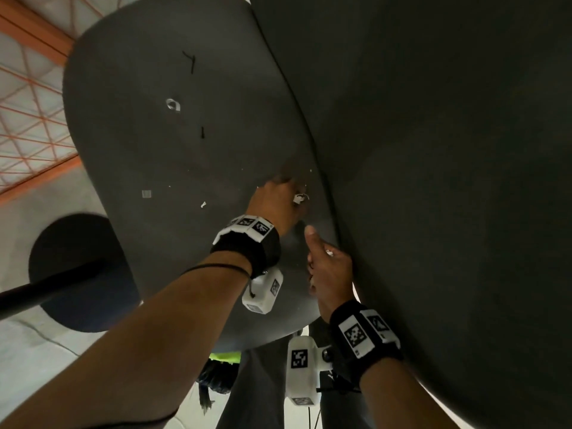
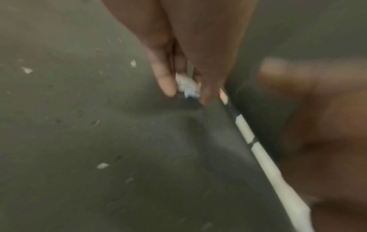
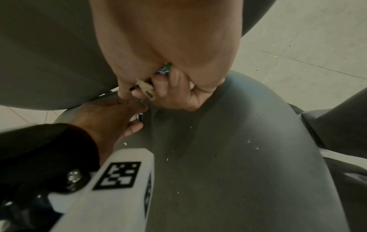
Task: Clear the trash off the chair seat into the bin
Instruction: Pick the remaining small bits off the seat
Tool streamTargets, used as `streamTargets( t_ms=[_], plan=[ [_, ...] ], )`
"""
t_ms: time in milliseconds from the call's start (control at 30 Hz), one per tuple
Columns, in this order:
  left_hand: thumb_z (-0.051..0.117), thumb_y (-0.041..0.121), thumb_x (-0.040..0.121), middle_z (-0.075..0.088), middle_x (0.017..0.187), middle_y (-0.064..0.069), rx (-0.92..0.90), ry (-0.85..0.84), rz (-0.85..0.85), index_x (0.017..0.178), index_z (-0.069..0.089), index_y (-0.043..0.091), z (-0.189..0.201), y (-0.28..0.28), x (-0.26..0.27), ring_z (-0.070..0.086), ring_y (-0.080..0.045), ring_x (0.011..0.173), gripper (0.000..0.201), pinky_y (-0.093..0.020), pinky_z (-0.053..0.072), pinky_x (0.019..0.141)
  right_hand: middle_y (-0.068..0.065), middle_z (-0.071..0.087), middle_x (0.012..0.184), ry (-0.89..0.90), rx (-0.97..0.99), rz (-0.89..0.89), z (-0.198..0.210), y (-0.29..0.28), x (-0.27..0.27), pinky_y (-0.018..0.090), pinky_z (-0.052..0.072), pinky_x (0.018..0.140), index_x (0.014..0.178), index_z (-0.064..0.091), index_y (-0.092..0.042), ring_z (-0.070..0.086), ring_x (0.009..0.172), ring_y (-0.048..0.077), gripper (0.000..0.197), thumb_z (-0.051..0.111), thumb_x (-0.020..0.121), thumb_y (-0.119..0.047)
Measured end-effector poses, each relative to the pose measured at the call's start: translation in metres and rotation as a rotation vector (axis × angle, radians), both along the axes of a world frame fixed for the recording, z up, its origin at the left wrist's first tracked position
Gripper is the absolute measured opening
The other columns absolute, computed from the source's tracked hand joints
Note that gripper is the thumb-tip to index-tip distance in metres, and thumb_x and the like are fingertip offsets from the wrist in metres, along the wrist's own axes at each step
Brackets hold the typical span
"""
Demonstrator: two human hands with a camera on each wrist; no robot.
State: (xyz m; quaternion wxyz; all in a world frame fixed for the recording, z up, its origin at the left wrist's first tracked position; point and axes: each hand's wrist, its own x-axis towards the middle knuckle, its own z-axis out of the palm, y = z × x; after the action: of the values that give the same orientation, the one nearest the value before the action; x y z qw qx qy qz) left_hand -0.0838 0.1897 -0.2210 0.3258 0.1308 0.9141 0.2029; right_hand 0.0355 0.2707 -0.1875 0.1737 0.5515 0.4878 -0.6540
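The dark grey chair seat point(image 1: 185, 156) fills the head view, with its backrest point(image 1: 433, 150) to the right. At the rear crease my left hand point(image 1: 286, 195) pinches a white paper scrap point(image 1: 298, 198); the left wrist view shows that scrap point(image 2: 187, 87) between thumb and fingers. Just below it, my right hand point(image 1: 323, 255) has its fingers curled around gathered bits. In the right wrist view these are a white scrap point(image 3: 144, 86) and a green-blue wrapper point(image 3: 164, 70). Loose on the seat lie a clear plastic ring point(image 1: 172, 104), black threads point(image 1: 192, 61), a clear square point(image 1: 146, 193) and a white crumb point(image 1: 203, 204).
A black bag with a bright green edge point(image 1: 221, 371) hangs below the seat's near edge. A black round part and bar point(image 1: 77, 274) stick out at the left. Pale tiled floor point(image 3: 307, 39) surrounds the chair. Tiny specks dot the seat.
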Motion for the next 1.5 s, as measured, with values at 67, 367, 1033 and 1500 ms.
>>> streamTargets(
  t_ms=[67,367,1033,1500],
  plan=[
    [0.061,0.031,0.089,0.063,0.12,-0.011,-0.043,0.003,-0.043,0.115,0.066,0.02,0.0,0.003,-0.001,0.061,-0.036,0.107,0.028,-0.042,0.052,0.087,0.0,0.036,0.047,-0.01,0.004,0.019,0.0,0.001,0.003,0.017,0.026,0.038,0.052,0.043,-0.018,0.03,0.037,0.01,0.05,0.066,0.086,-0.046],
    [0.07,0.019,0.076,0.069,0.067,0.008,0.142,-0.217,0.278,0.085,0.075,0.022,0.066,-0.019,0.006,0.07,-0.013,0.075,0.01,-0.024,0.054,0.075,0.0,0.04,0.048,-0.016,-0.047,0.052,0.023,-0.001,0.004,0.017,0.029,0.04,0.055,0.048,-0.019,0.036,0.042,0.014,0.054,0.054,0.086,-0.063],
    [0.071,0.005,0.073,0.065,0.087,0.004,0.455,-0.319,0.271,0.099,0.058,0.024,0.126,-0.064,0.054,0.067,-0.013,0.077,0.035,-0.033,0.056,0.077,0.015,0.071,0.088,0.062,-0.498,0.06,0.054,-0.032,-0.046,0.037,0.052,0.085,0.088,0.071,-0.007,0.068,0.089,0.025,0.057,0.046,0.092,-0.058],
    [0.075,0.003,0.08,0.072,0.094,-0.005,0.564,-0.353,0.446,0.107,0.067,0.004,0.121,-0.142,0.016,0.066,0.004,0.078,0.028,-0.011,0.051,0.071,0.004,0.045,0.054,-0.031,-0.113,0.257,0.017,-0.08,-0.089,0.015,0.03,0.033,0.064,0.055,-0.016,0.039,0.034,0.012,0.043,0.064,0.084,-0.053]
  ],
)
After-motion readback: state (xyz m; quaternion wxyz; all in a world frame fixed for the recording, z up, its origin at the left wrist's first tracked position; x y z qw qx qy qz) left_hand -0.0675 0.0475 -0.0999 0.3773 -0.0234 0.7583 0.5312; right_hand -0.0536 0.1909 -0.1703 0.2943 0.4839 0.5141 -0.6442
